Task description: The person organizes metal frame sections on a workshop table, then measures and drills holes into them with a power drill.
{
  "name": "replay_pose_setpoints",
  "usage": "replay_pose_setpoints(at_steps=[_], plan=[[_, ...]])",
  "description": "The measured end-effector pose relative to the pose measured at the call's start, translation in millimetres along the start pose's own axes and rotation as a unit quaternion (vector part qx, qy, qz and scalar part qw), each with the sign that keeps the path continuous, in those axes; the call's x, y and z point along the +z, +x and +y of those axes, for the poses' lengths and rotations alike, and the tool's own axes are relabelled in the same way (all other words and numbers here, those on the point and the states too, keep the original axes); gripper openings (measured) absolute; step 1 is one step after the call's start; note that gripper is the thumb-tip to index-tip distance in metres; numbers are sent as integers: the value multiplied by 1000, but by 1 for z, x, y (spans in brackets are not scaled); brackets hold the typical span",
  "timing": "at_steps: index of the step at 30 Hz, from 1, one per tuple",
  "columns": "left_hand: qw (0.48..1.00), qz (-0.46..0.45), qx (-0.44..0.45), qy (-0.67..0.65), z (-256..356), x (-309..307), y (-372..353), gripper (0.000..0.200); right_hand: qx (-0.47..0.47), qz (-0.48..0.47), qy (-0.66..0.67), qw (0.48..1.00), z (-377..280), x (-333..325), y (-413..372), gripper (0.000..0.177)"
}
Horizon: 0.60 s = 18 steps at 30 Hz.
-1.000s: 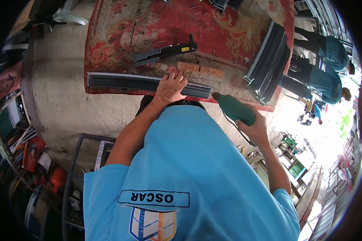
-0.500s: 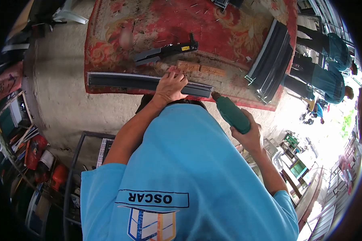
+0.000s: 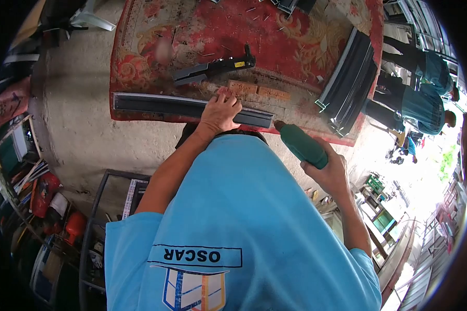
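A long dark metal profile (image 3: pixel 163 105) lies along the near edge of the red patterned carpet. My left hand (image 3: pixel 221 111) is closed over it near its right end, with the fingers wrapped across the far side. In my right hand (image 3: pixel 333 168) is a green power drill (image 3: pixel 303 145), gripped at its rear. Its tip points at the profile's right end, with a small gap between them. Beyond the profile lies a black long-handled tool (image 3: pixel 213 71) with a yellow label. Two reddish-brown blocks (image 3: pixel 257 89) rest beside my left fingertips.
The worn red carpet (image 3: pixel 218 36) carries scattered small metal pieces. A stack of dark profiles (image 3: pixel 350 78) lies at its right side. Several people (image 3: pixel 423 106) stand farther right. A dark metal frame (image 3: pixel 96 207) and a cluttered rack (image 3: pixel 41 207) are at lower left.
My right hand and the drill have shifted slightly right and towards me, widening the gap at the profile's end. The left hand keeps its place on the profile.
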State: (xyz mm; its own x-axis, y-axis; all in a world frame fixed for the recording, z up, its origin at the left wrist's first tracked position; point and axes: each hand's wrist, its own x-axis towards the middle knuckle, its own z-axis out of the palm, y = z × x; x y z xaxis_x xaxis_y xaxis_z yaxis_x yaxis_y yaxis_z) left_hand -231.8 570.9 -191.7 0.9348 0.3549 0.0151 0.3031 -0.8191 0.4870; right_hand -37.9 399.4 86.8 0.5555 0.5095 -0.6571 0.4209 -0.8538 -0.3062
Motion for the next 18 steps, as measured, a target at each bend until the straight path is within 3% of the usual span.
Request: replay_pose_setpoints(at_steps=[18], plan=[[999,26,12,-17,-1,1,-3,62,13,-37,-39,998,-17,0,10,67]])
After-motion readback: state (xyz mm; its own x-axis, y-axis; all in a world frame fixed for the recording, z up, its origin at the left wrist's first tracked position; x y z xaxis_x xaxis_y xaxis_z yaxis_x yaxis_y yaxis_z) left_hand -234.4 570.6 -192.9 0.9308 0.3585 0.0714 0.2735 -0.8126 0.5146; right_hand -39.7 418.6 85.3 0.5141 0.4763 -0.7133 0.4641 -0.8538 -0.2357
